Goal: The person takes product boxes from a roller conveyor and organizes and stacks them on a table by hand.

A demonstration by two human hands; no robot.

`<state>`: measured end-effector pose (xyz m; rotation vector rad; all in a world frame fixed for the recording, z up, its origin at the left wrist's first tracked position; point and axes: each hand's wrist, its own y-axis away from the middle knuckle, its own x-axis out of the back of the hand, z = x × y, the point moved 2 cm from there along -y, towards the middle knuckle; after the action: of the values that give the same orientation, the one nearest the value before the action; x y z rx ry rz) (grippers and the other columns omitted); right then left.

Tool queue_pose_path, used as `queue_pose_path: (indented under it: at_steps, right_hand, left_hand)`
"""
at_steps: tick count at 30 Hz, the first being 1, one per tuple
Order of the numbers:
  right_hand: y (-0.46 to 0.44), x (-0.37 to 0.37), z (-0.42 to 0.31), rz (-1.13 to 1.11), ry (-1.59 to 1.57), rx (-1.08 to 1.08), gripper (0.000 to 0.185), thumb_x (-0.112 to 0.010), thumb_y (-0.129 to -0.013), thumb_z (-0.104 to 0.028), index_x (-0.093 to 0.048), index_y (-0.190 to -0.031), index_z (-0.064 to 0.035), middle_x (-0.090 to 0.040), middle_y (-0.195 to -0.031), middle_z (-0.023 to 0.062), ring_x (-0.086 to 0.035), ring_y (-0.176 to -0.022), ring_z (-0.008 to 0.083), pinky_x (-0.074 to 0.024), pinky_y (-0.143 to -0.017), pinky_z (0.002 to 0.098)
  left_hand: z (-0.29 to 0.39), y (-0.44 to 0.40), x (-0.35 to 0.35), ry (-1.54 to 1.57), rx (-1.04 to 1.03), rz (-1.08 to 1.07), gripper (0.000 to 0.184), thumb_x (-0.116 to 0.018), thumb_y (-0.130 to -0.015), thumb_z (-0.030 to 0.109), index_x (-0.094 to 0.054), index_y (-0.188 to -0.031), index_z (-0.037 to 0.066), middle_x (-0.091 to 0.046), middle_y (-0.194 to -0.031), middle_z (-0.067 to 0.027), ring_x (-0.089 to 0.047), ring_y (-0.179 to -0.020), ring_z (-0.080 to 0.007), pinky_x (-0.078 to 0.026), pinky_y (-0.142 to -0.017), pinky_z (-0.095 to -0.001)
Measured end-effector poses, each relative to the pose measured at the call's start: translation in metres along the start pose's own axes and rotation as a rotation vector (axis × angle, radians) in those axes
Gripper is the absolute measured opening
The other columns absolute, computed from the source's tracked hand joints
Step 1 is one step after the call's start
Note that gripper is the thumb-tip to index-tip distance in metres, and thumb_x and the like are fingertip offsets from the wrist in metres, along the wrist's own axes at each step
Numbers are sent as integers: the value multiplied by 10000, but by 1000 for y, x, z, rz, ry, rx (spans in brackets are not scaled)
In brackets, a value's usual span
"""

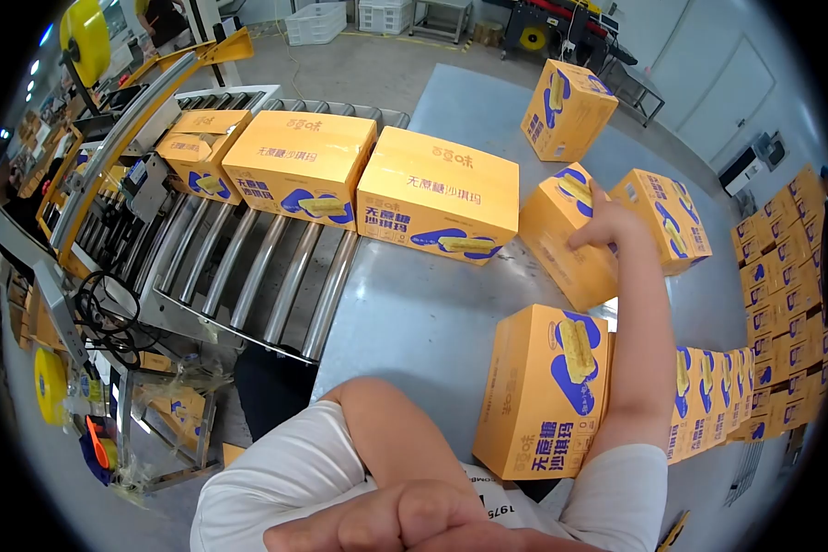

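Observation:
My right hand [609, 224] reaches out over the grey metal table and grips an orange-yellow carton [561, 248], thumb and fingers spread across its faces; the carton is tilted. Right beside it stands another carton [664, 221] with blue print. My left hand [386, 523] is bent up very close to the camera at the bottom, fingers curled, and whatever it might hold is hidden. In front of my body a larger-looking carton [543, 396] stands upright on the near table edge.
Cartons sit in a row from the roller conveyor [248, 267] onto the metal table [386, 313]: one at the table edge [437, 193], one behind [299, 161], one partly open-topped [202, 156]. Another carton [569, 110] stands at the far side. Stacked cartons [787, 304] rise at right.

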<state>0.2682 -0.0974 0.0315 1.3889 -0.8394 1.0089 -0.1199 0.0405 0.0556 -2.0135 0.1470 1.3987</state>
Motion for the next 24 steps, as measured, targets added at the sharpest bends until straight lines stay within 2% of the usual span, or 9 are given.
queue_pose_path:
  at_steps: [3,6,9,12,24]
  right_hand:
    - [-5,-11,7,41,-33,-43,1411,-887,-521,-387,-80,-1673,-268,-260,-1646,254,-384,-1471,442,-388,-1164,541]
    - [-6,-16,4,138,-17,0,1419,-885,-515,-364,-66,-1671,-285,-163,-1699,216,-236,-1546,442,-276,-1157,717]
    - [-7,-16,1,124,-51,-18,1420,-889,-511,-374,-72,-1670,-294,-93,-1725,178,-119,-1579,430,-175,-1113,824]
    - [-3,-14,-1,134,-42,-12,1455,-937,-493,-386,-93,-1670,-246,-144,-1695,249,-189,-1546,481,-294,-1229,547]
    - [0,-11,-2,119,-31,-14,1461,-933,-499,-424,-76,-1670,-260,-163,-1691,246,-215,-1548,453,-304,-1220,553]
  left_hand:
    - [1,0,-1,-5,4,-10,199,-587,-984,192,-538,-793,173,-495,-746,60,-459,-681,-99,-371,-668,-264]
    - [0,1,-1,-9,20,-15,197,-587,-984,192,-538,-794,174,-493,-747,61,-458,-681,-98,-370,-669,-264]
    - [0,2,0,-8,26,-19,195,-588,-983,191,-537,-795,175,-491,-748,62,-456,-682,-98,-369,-671,-263]
    - [-1,3,-1,-5,29,-22,194,-589,-982,191,-537,-796,175,-489,-749,63,-455,-682,-97,-368,-672,-263]
    - [-3,2,1,-7,39,-18,188,-591,-978,189,-535,-800,178,-483,-753,67,-449,-685,-95,-364,-678,-263]
